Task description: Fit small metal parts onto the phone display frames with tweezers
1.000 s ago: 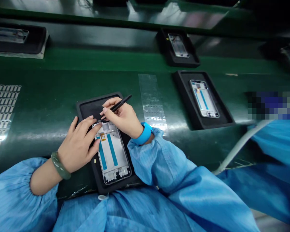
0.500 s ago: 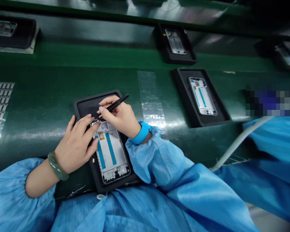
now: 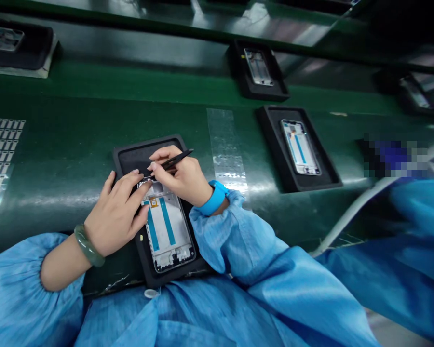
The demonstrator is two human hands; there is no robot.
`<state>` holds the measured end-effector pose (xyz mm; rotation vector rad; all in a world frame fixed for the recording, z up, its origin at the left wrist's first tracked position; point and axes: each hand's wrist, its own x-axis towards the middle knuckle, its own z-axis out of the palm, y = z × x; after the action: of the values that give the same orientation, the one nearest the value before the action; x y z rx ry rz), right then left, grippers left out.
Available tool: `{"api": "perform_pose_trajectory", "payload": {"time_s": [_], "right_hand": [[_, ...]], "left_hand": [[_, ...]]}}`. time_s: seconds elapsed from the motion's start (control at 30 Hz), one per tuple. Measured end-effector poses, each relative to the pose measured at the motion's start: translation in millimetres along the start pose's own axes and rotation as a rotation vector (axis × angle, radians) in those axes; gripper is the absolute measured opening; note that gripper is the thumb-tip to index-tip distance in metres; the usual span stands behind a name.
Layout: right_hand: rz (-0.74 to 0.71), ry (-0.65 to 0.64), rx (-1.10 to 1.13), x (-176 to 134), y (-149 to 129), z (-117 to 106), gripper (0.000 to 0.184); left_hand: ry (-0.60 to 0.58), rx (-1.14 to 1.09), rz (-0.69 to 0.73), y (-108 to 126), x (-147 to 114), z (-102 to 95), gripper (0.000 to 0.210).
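**On the green belt: two hands at a phone frame**

Nearest the body, a white phone frame [image 3: 168, 230] with two blue strips lies in a matte black tray [image 3: 130, 159]. Spread flat, the left hand [image 3: 114, 217] rests on the frame's left edge. Above its top end, the right hand [image 3: 183, 176] pinches slim black tweezers [image 3: 173, 159], tip on the frame. Further off, a second tray [image 3: 296, 178] holds another frame on the glossy green conveyor [image 3: 58, 154]
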<state>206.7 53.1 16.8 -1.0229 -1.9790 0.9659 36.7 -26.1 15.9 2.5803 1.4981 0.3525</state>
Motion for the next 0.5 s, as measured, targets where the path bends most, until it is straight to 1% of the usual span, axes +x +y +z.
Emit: {"api": "perform_pose_trajectory", "payload": {"time_s": [0.1, 0.3, 0.4, 0.5], "right_hand": [[0.001, -0.007, -0.023, 0.0, -0.7, -0.2, 0.012], [-0.042, -0.034, -0.041, 0.1, 1.7, -1.1, 0.015], [-0.065, -0.069, -0.113, 0.7, -0.2, -2.3, 0.016], [-0.108, -0.136, -0.213, 1.6, -5.6, -3.8, 0.016]], "left_hand": [[-0.003, -0.003, -0.005, -0.1, 0.0, 0.1, 0.038], [-0.01, -0.008, -0.009, -0.4, 0.5, 0.4, 0.038], [0.003, -0.018, -0.014, -0.3, 0.7, 0.7, 0.038], [0.005, -0.018, -0.016, -0.2, 0.8, 0.8, 0.039]]}}
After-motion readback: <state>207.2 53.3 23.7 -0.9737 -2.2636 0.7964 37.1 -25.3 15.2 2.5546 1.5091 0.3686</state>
